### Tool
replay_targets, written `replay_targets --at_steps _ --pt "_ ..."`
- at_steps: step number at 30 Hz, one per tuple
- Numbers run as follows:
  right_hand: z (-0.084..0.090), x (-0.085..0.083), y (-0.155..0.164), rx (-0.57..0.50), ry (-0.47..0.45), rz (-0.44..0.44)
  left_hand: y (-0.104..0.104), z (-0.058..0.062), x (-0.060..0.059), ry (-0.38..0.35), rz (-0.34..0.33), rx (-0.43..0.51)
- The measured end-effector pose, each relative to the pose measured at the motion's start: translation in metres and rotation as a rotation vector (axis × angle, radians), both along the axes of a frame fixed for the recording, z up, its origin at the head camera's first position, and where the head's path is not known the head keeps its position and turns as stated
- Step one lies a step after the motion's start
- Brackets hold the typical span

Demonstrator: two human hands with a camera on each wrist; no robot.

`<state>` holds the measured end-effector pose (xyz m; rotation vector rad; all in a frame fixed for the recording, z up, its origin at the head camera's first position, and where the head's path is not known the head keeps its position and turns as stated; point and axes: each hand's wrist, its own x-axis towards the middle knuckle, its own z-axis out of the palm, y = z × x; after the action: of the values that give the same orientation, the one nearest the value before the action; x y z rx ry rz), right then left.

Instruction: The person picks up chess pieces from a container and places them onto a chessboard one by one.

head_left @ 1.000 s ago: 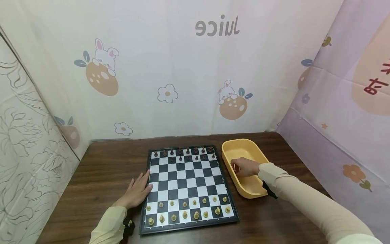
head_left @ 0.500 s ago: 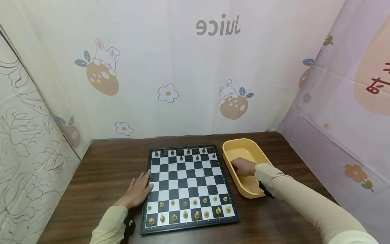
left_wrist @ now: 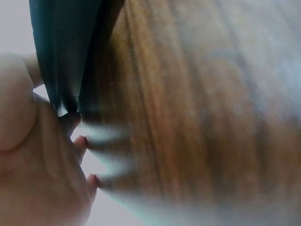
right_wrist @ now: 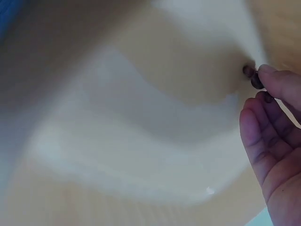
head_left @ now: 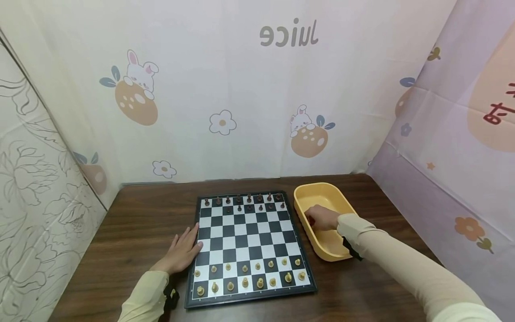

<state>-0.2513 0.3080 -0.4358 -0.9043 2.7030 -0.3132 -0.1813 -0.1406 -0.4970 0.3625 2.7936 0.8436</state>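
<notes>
Fingers [right_wrist: 270, 82] of the right hand [head_left: 322, 218] pinch a small dark chess piece [right_wrist: 251, 77] inside the yellow plastic tray [head_left: 318, 192], while the flat, open left hand [head_left: 181, 252] steadies the black-and-white chessboard [head_left: 247, 243] at its left edge.

Dark chess piece [right_wrist: 254, 77] inside yellow tray [head_left: 322, 196]

right hand [right_wrist: 277, 141] | fingers [right_wrist: 277, 82] pinch dark chess piece [right_wrist: 253, 77] | yellow tray [right_wrist: 141, 132]

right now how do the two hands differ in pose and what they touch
The left hand lies flat, fingers straight, on the table against the chessboard edge; the right hand is curled inside the yellow tray. The left hand holds nothing; the right hand pinches a dark chess piece. Both wear pale sleeves.
</notes>
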Motion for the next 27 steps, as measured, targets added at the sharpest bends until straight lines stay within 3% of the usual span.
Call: replay_targets --at_steps 18,27 --pt "0.023 -0.008 0.006 0.094 0.078 0.045 -0.001 0.000 -0.001 0.003 0.000 0.010" --pt "0.038 -0.003 0.005 0.208 0.259 0.140 -0.001 -0.001 0.000 0.002 0.000 0.011"
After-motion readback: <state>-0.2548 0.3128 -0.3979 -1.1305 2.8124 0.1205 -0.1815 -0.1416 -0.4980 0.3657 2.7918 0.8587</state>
